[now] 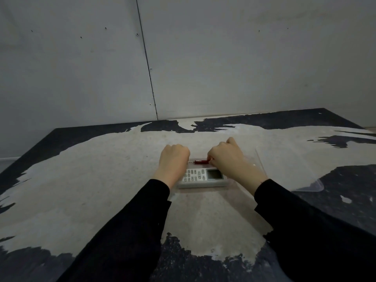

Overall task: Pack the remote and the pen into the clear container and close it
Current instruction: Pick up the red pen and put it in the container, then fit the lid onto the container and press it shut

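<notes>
Clear plastic: container (247, 159) sits mid-table, walls barely visible; its lid (311, 185) appears to lie flat to the right, rounded corner showing over a dark patch.
Table (101, 180): worn top, pale grey where the black coating has peeled, black patches left at the edges and near side.
Remote (203, 177): white, lying flat, long axis left to right, inside the container footprint as far as I can tell. Grey screen at its right end, button rows at its left end. Button legends too small to read; no brand legible.
Pen (201, 161): red barrel, short stretch visible between the two hands, just beyond the remote, parallel to it. Metallic tip or chain at its left end. No writing readable.
Left hand (174, 159): curled, knuckles up, at the left end of the pen and over the remote's left end. Fingers hidden under the hand; cannot tell whether it grips anything.
Right hand (225, 156): curled, fingertips pinched on the right end of the pen, thumb raised on the far side.
Sleeves (130, 224): black, both forearms coming in from the near edge.
Wall (223, 58): grey panels behind the table, one vertical seam, scattered screw holes. No labels or text anywhere in view.
</notes>
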`<action>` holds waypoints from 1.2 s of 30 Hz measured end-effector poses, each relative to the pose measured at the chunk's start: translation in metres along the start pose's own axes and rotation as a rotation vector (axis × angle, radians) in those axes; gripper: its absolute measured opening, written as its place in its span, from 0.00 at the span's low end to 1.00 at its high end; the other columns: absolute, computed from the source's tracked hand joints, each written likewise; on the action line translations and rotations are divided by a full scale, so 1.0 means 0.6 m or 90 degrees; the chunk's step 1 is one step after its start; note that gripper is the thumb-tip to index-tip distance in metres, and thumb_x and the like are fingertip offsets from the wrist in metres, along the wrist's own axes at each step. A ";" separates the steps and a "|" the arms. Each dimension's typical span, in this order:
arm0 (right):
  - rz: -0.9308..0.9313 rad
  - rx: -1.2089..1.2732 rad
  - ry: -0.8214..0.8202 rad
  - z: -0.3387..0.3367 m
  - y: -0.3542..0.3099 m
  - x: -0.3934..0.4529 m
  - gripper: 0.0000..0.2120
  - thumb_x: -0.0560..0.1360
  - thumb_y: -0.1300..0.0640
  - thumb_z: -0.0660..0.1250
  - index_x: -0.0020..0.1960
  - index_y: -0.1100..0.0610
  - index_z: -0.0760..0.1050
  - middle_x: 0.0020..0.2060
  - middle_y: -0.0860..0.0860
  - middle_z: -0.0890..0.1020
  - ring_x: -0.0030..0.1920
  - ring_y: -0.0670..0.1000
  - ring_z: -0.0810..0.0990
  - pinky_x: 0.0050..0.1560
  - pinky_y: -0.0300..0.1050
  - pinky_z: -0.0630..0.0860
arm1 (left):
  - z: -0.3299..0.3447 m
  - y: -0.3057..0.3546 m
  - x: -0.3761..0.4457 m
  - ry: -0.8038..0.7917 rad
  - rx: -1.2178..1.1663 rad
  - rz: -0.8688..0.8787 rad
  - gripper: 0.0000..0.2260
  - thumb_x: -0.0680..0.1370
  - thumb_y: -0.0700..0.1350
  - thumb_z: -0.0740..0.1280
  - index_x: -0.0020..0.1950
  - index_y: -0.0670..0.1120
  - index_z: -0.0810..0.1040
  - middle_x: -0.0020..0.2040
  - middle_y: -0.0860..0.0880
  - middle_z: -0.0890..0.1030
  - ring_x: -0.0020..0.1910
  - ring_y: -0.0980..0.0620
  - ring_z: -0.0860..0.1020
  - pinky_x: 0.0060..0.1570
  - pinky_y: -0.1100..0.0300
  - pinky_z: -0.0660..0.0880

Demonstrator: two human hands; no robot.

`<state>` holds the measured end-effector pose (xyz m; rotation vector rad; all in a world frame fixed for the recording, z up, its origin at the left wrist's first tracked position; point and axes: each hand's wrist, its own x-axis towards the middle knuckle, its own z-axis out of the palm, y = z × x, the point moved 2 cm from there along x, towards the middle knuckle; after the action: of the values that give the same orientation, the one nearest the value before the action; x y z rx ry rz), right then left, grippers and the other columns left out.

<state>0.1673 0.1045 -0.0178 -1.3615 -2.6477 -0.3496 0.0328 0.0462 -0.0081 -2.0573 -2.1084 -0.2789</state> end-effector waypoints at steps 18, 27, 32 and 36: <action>0.357 0.094 0.088 0.026 0.170 -0.109 0.06 0.73 0.64 0.62 0.41 0.65 0.76 0.43 0.61 0.80 0.44 0.62 0.77 0.37 0.49 0.70 | -0.020 -0.012 -0.077 0.228 -0.387 0.004 0.10 0.75 0.47 0.63 0.53 0.49 0.80 0.47 0.51 0.83 0.49 0.50 0.79 0.61 0.47 0.71; -0.108 0.206 0.484 -0.110 0.078 -0.116 0.07 0.76 0.59 0.64 0.43 0.62 0.76 0.37 0.56 0.82 0.36 0.56 0.79 0.33 0.50 0.77 | -0.042 0.017 -0.089 0.245 -0.527 0.026 0.26 0.76 0.44 0.66 0.72 0.53 0.62 0.66 0.51 0.70 0.65 0.55 0.68 0.67 0.59 0.65; -0.228 0.269 0.454 -0.130 0.022 -0.137 0.10 0.78 0.57 0.62 0.44 0.63 0.77 0.37 0.56 0.82 0.37 0.57 0.80 0.35 0.53 0.78 | -0.067 0.027 -0.092 0.325 -0.503 0.065 0.11 0.76 0.47 0.66 0.58 0.50 0.75 0.61 0.54 0.76 0.65 0.55 0.71 0.69 0.48 0.64; -0.125 0.324 0.425 -0.123 0.046 -0.133 0.15 0.74 0.46 0.65 0.51 0.58 0.75 0.40 0.52 0.84 0.39 0.50 0.82 0.39 0.47 0.79 | -0.077 0.014 -0.089 0.279 -0.648 0.045 0.06 0.76 0.45 0.66 0.46 0.42 0.77 0.41 0.55 0.79 0.44 0.57 0.78 0.52 0.56 0.74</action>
<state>0.2376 0.0380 0.0384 -0.6730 -2.0979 -0.1039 0.0424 -0.0170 0.0227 -2.1476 -1.7386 -1.9014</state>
